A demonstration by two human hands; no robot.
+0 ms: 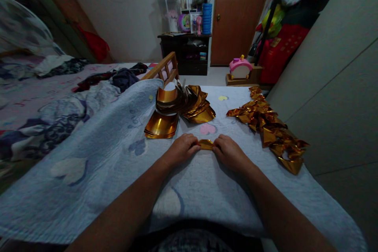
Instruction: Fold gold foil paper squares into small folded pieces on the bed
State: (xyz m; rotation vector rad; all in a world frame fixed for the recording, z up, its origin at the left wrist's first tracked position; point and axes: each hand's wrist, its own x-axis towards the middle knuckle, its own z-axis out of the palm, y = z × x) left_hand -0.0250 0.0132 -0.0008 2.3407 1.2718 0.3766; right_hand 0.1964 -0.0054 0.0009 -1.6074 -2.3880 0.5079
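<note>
Between my two hands is a small folded piece of gold foil paper (206, 144), low over the blue cloth (189, 181). My left hand (183, 147) pinches its left end, and my right hand (229, 150) pinches the right end. Beyond my left hand lies a stack of flat gold foil sheets (161, 124), with more curled, fanned sheets (198, 106) beside it. To the right, several folded gold foil pieces (265, 126) form a heap running along the cloth's right side.
A wooden bed rail (161, 67) rises behind the foil sheets at the left. Rumpled clothes (124, 79) lie on the bed. A pink and white toy (240, 67) stands past the cloth's far edge. A pale panel (327, 75) borders the right side.
</note>
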